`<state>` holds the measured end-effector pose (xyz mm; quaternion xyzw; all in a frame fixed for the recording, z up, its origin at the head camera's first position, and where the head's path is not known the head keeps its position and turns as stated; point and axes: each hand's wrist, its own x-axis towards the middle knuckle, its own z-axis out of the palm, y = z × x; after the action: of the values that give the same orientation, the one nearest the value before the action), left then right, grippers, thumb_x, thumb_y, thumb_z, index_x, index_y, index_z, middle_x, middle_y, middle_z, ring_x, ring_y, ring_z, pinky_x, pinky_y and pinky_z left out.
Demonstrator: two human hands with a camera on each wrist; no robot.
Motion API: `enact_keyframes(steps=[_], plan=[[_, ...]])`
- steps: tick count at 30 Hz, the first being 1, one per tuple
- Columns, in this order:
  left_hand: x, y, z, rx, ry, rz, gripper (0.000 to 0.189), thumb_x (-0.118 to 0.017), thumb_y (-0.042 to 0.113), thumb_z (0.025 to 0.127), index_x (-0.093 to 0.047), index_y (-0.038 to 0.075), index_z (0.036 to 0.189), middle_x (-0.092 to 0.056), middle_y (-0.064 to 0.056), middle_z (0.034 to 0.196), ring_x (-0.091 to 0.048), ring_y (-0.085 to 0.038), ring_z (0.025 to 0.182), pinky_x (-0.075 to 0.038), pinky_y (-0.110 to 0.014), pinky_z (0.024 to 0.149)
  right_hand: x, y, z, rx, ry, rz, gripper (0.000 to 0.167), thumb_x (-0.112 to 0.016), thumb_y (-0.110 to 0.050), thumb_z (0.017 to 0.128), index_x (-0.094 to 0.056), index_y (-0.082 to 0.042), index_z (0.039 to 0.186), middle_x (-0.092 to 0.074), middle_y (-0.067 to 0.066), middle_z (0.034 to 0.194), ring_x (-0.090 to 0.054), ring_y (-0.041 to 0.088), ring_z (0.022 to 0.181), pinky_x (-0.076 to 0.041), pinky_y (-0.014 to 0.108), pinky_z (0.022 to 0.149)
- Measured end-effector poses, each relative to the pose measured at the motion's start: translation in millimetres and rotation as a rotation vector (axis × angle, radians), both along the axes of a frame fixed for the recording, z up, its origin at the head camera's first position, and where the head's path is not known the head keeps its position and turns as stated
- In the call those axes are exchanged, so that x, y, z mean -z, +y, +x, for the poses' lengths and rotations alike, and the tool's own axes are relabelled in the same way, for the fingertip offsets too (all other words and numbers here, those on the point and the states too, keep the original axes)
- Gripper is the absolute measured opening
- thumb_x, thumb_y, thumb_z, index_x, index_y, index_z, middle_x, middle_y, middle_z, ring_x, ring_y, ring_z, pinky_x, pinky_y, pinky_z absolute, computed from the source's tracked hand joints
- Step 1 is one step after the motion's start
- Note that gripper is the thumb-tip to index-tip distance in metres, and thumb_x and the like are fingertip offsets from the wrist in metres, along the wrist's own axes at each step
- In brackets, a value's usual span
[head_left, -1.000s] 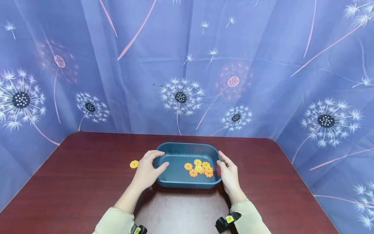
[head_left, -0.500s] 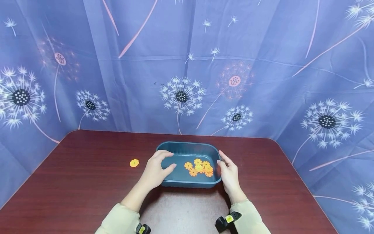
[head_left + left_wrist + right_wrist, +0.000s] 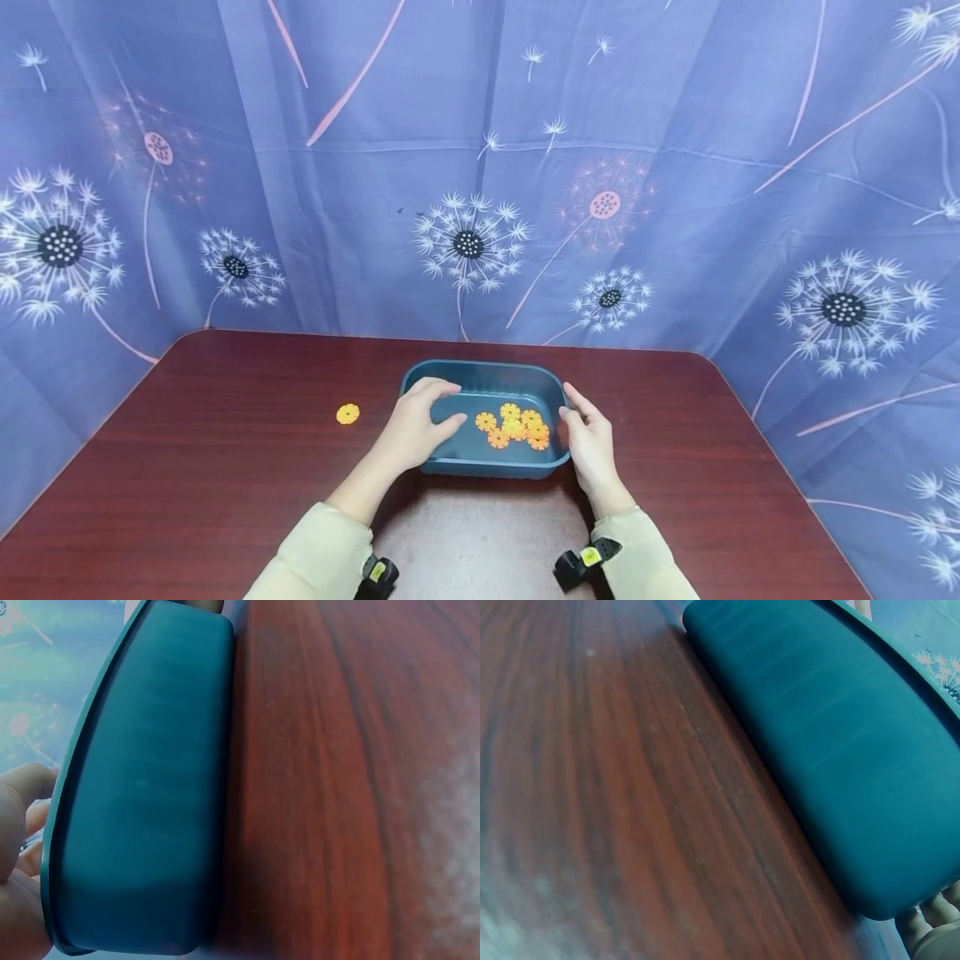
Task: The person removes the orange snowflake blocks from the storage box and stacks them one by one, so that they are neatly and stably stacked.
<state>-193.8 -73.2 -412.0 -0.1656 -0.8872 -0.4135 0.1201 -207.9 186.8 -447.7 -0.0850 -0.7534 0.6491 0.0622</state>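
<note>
A dark teal plastic tub (image 3: 487, 469) with rounded corners sits at the middle of the table. Several round, notched yellow-orange discs (image 3: 498, 438) lie in a cluster in its right half. My right hand (image 3: 591, 442) holds the tub's right end, thumb over the rim and fingers along the outside. Over the left end reaches my left hand (image 3: 415, 429), its thumb and fingers spread apart with nothing between them, pointing toward the discs. In the left wrist view, the left hand's fingers (image 3: 30, 817) show beyond the tub's rim. One loose yellow disc (image 3: 347, 414) lies on the table, left of the tub.
The dark red wooden table (image 3: 225, 467) extends on both sides of the tub. Behind it hangs a blue curtain (image 3: 360, 208) printed with dandelions. Small black cameras (image 3: 587, 563) are strapped at both wrists.
My left hand has moved to the right, from the tub's left rim to over its inside. The right hand keeps its hold, and the discs stay in place.
</note>
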Motion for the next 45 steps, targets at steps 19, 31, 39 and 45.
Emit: enact_keyframes(steps=[19, 31, 39, 45], plan=[[-1.6, 14.8, -19.7, 0.092, -0.125, -0.061, 0.044, -0.07, 0.023, 0.085, -0.059, 0.007, 0.124, -0.056, -0.008, 0.126, -0.056, -0.026, 0.112, -0.05, -0.042, 0.091, 0.1, 0, -0.4, 0.009, -0.002, 0.011, 0.045, -0.05, -0.011, 0.095, -0.047, -0.015, 0.14, -0.049, 0.008, 0.137, -0.034, 0.007, 0.054, -0.038, 0.021, 0.058], [2.3, 29.6, -33.3, 0.123, -0.233, -0.086, 0.045, -0.07, 0.024, 0.085, -0.058, 0.009, 0.125, -0.054, -0.009, 0.13, -0.055, -0.028, 0.112, -0.05, -0.044, 0.09, 2.0, -1, -1.5, 0.021, 0.015, -0.012, 0.045, -0.05, -0.01, 0.095, -0.048, -0.015, 0.139, -0.05, 0.008, 0.098, -0.032, 0.006, 0.045, -0.038, 0.02, 0.054], [4.3, 34.1, -45.3, 0.124, -0.269, -0.114, 0.044, -0.071, 0.022, 0.085, -0.059, 0.007, 0.124, -0.058, -0.01, 0.123, -0.056, -0.025, 0.106, -0.051, -0.042, 0.087, 2.4, -2, -2.0, 0.025, 0.019, -0.026, 0.045, -0.051, -0.009, 0.094, -0.049, -0.015, 0.139, -0.048, 0.001, 0.089, -0.036, 0.007, 0.047, -0.039, 0.021, 0.053], [10.2, 34.4, -50.5, 0.102, -0.317, -0.109, 0.04, -0.071, 0.022, 0.084, -0.061, 0.007, 0.12, -0.06, -0.01, 0.119, -0.058, -0.025, 0.102, -0.051, -0.04, 0.086, 2.2, -1, -1.7, 0.028, 0.02, -0.033, 0.045, -0.051, -0.009, 0.093, -0.05, -0.015, 0.138, -0.046, 0.002, 0.081, -0.04, 0.009, 0.05, -0.041, 0.021, 0.054]])
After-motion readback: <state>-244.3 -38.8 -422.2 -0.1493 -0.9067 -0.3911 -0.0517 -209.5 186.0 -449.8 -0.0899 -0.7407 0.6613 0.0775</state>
